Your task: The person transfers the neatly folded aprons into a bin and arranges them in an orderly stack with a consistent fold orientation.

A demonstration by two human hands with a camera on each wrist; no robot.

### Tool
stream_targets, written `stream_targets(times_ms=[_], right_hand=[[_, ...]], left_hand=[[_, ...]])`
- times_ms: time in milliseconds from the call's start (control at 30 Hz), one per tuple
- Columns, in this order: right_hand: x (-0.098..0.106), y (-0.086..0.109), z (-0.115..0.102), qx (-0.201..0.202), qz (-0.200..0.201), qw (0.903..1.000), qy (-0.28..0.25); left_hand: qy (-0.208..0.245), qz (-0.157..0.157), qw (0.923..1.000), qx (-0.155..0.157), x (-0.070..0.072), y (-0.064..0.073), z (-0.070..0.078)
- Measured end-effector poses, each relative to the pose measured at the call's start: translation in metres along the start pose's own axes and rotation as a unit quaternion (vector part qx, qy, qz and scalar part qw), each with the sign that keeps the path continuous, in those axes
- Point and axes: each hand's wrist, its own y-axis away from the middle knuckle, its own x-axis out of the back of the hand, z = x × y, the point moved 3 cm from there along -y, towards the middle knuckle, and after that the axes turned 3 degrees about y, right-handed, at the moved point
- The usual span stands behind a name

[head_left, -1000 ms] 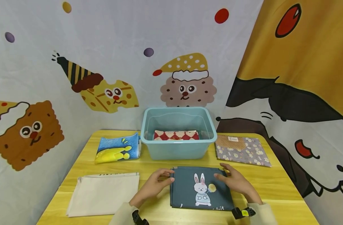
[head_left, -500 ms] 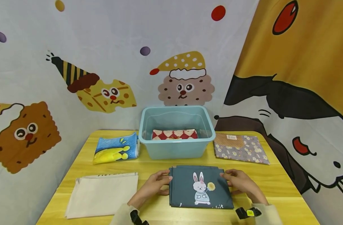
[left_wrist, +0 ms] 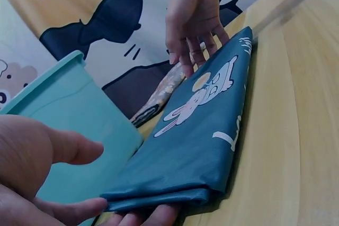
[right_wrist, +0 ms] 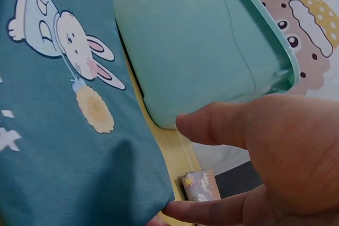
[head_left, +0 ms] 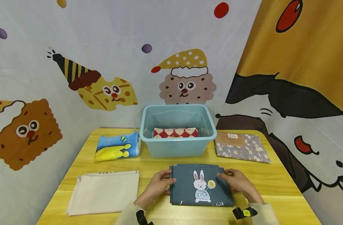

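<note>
A folded dark teal cloth (head_left: 185,190) with a printed white rabbit lies on the table before me in the head view. My left hand (head_left: 157,186) is at its left edge. In the left wrist view, fingertips (left_wrist: 164,214) reach beneath the folded layers, while the thumb (left_wrist: 79,149) stands apart above them. At the opposite edge is my right hand (head_left: 241,184). The right wrist view has its thumb (right_wrist: 212,124) raised off the cloth and a fingertip (right_wrist: 177,209) right at the corner; the other fingers there are mostly hidden.
Behind the cloth stands a light blue bin (head_left: 177,148) with a red-and-white diamond-patterned cloth (head_left: 175,132) inside. A blue-and-yellow folded cloth (head_left: 118,147) lies left of it, a floral one (head_left: 244,148) right. Nearer left is a folded cream cloth (head_left: 104,193) on the wooden table (head_left: 151,165).
My right hand has shifted from over the teal cloth's upper right corner to its right edge, fingers lowered beside it. My left hand stays at the left edge. The cloth lies nearly where it was.
</note>
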Motion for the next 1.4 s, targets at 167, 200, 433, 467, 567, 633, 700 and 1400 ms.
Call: stream_targets(times_ms=[167, 200, 433, 467, 567, 633, 700, 1400], right_hand=[[0.000, 0.002, -0.004, 0.000, 0.022, 0.9997, 0.014], [0.000, 0.002, -0.005, 0.001, 0.023, 0.9996, 0.016], [-0.002, -0.006, -0.002, 0.009, 0.022, 0.9995, 0.022], [-0.002, -0.007, -0.001, 0.010, 0.022, 0.9996, 0.018], [-0.003, -0.010, 0.001, 0.016, 0.021, 0.9996, 0.003], [-0.004, -0.011, 0.001, 0.022, 0.015, 0.9996, -0.012], [-0.005, -0.011, 0.002, 0.030, 0.007, 0.9993, -0.023], [-0.003, -0.013, 0.015, 0.121, -0.185, 0.9469, -0.234]], left_hand=[[0.011, 0.034, 0.9992, -0.017, -0.001, 0.001, 0.005], [0.010, 0.039, 0.9990, -0.021, -0.002, 0.001, 0.006], [0.005, 0.050, 0.9985, -0.018, -0.003, 0.000, 0.003], [0.004, 0.049, 0.9986, -0.017, -0.003, 0.000, 0.002], [0.006, 0.041, 0.9990, -0.019, -0.003, -0.002, 0.000], [0.010, 0.032, 0.9993, -0.019, -0.002, -0.002, -0.001], [0.016, 0.021, 0.9995, -0.018, -0.002, -0.003, -0.001], [0.113, -0.050, 0.9923, -0.009, 0.011, -0.011, -0.005]])
